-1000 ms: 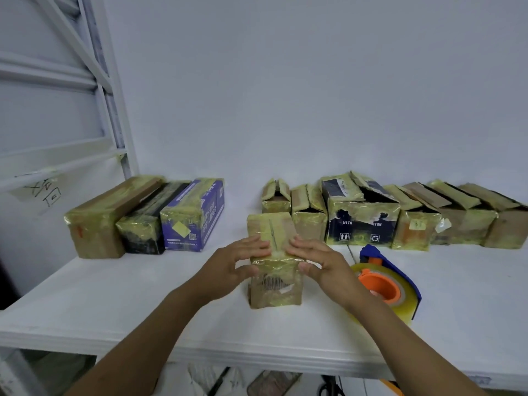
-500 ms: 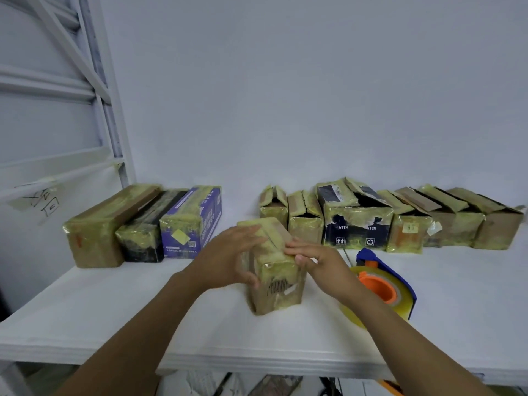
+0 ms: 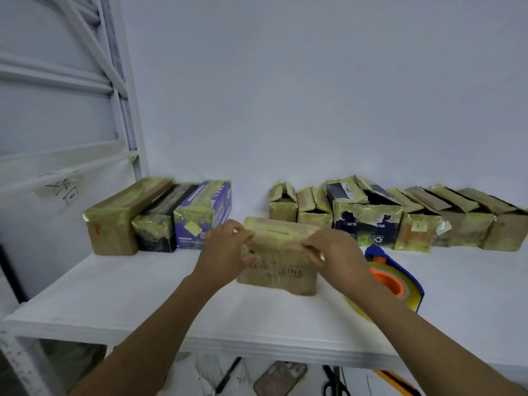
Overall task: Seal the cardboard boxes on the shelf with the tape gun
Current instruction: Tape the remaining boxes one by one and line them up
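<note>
**Operator:** Where is the cardboard box (image 3: 281, 270) sitting?

**Technician:** It is standing on the white shelf (image 3: 128, 304), about midway along it, between the front and back edges. Its long printed side is facing the front edge. The top flaps are lying shut, with a narrow seam showing along the top.

**Operator:** What are the hands doing?

**Technician:** The left hand (image 3: 225, 248) is gripping the box's top left end, with the fingers curling over the top and the thumb pressing on the front face. The right hand (image 3: 338, 252) is gripping the top right end, with the fingers curling over the upper edge.

**Operator:** And the tape gun (image 3: 400, 281)?

**Technician:** It is lying on the shelf just beside the box's right end, partly hidden behind the right wrist. Its blue frame, orange hub and yellowish roll are showing.

**Operator:** What else is sitting on the shelf?

**Technician:** Three taped boxes (image 3: 160, 224) are lying side by side toward the back left corner: brown, black and purple. A row of open boxes (image 3: 368, 221) is running along the back edge from the middle to the right, with flaps standing up. Items are lying beneath the shelf, too blurred to identify.
</note>
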